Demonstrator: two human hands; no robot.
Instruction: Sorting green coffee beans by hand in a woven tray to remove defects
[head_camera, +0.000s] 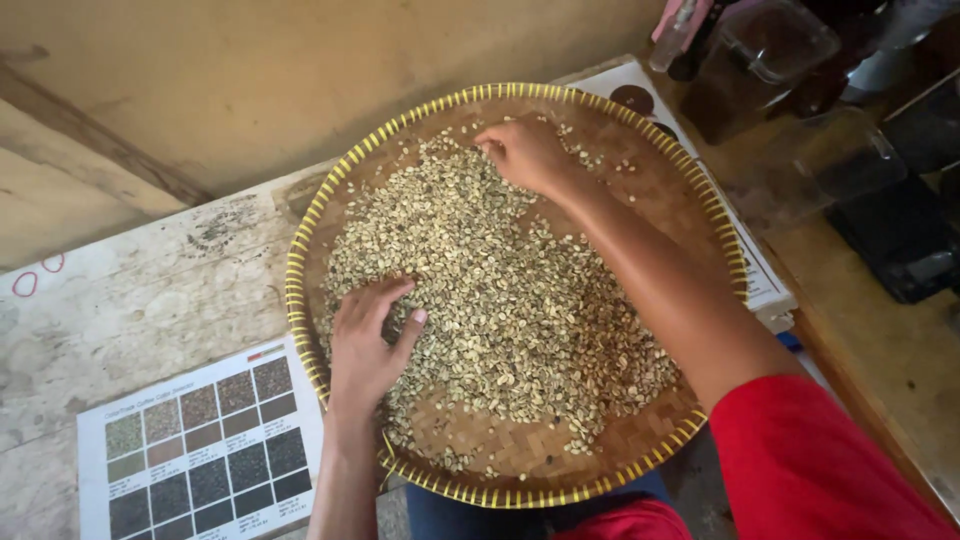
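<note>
Far left: colour chart sheet (200, 450) flat on worn table (130, 300) | left hand (365, 345) spread open, palm down on pale green beans (500, 300), gripping nothing | woven tray (310, 215) heaped with beans, centre | right hand (525, 152) fingertips pinched among beans at far rim, hold unclear

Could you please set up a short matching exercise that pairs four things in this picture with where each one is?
Things:
1. left hand
2. right hand
3. colour chart sheet
4. clear plastic containers

Places:
A. on the bench at the lower left, beside the tray
B. at the far edge of the bean pile, fingers among the beans
C. at the upper right, beyond the tray
D. on the beans at the tray's near left side

All of this sits around a round woven tray of pale beans.

Pairs: 1-D, 2-B, 3-A, 4-C
</note>
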